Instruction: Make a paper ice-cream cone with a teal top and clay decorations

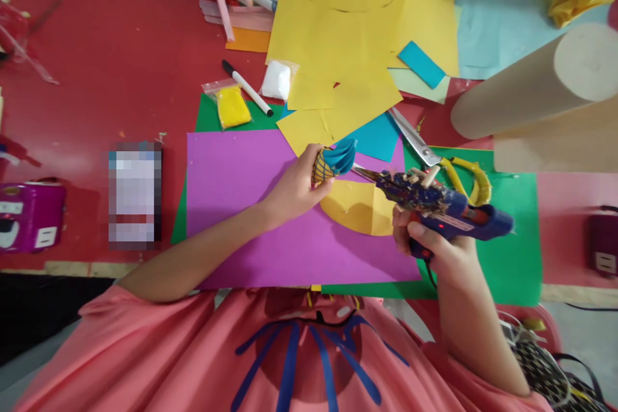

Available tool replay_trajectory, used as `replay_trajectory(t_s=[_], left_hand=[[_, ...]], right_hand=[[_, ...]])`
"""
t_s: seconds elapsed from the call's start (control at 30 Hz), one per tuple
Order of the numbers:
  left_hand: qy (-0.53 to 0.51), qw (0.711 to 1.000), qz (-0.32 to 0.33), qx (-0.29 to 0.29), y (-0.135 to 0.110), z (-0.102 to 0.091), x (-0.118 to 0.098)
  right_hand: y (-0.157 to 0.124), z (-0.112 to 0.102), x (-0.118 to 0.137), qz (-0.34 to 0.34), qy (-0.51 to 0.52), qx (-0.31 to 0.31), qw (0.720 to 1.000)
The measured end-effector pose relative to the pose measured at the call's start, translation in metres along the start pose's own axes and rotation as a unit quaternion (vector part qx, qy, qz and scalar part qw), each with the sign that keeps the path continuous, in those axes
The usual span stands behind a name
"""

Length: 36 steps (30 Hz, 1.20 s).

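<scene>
My left hand (309,183) is closed around a small paper ice cream cone, its yellow base (322,166) marked with dark crossing lines and its top (340,158) made of curled blue paper. In my right hand (434,241) is a blue glue gun (454,209), crusted with dried glue and debris, a small red light showing on its side. The nozzle (367,172) points left at the blue paper top, very close to it; I cannot tell whether they touch. Below them a cut yellow paper piece (355,206) lies on the purple sheet (232,219).
Scissors with yellow handles (451,170) lie right of the purple sheet, on green paper (516,238). Yellow sheets (338,26), a marker (248,90) and a yellow clay packet (232,106) lie beyond. A cardboard tube (521,84) stands at right, a phone (134,196) at left.
</scene>
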<state>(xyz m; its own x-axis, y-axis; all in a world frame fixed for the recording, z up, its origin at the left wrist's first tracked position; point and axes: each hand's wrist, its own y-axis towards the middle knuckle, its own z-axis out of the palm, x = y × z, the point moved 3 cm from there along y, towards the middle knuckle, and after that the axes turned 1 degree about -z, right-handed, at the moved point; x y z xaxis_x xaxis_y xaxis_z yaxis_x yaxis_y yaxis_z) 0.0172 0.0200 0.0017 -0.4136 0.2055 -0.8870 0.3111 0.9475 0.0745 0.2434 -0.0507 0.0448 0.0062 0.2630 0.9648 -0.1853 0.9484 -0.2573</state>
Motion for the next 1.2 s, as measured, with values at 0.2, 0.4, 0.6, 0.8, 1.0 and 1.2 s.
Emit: replay_trajectory(t_s=[0.2, 0.4, 0.6, 0.8, 1.0, 1.2], left_hand=[[0.046, 0.997, -0.05, 0.035, 0.0, 0.001, 0.0], [0.229, 0.971, -0.057, 0.044, -0.004, -0.004, -0.004], [0.339, 0.939, 0.057, 0.013, -0.001, -0.009, -0.01], [0.397, 0.914, 0.078, 0.023, 0.001, -0.007, -0.014], [0.413, 0.908, 0.064, 0.03, 0.003, -0.007, -0.017], [0.407, 0.911, 0.067, 0.026, 0.002, -0.006, -0.014]], right_hand=[[0.0, 0.003, 0.005, 0.021, -0.061, -0.004, 0.998], [-0.002, 0.0, 0.012, 0.036, -0.139, -0.036, 0.989], [0.003, 0.0, 0.02, 0.061, -0.163, -0.041, 0.984], [0.011, 0.005, 0.032, 0.036, -0.197, -0.033, 0.979], [0.014, 0.009, 0.034, 0.021, -0.21, -0.036, 0.977], [0.016, 0.011, 0.033, 0.02, -0.205, -0.03, 0.978]])
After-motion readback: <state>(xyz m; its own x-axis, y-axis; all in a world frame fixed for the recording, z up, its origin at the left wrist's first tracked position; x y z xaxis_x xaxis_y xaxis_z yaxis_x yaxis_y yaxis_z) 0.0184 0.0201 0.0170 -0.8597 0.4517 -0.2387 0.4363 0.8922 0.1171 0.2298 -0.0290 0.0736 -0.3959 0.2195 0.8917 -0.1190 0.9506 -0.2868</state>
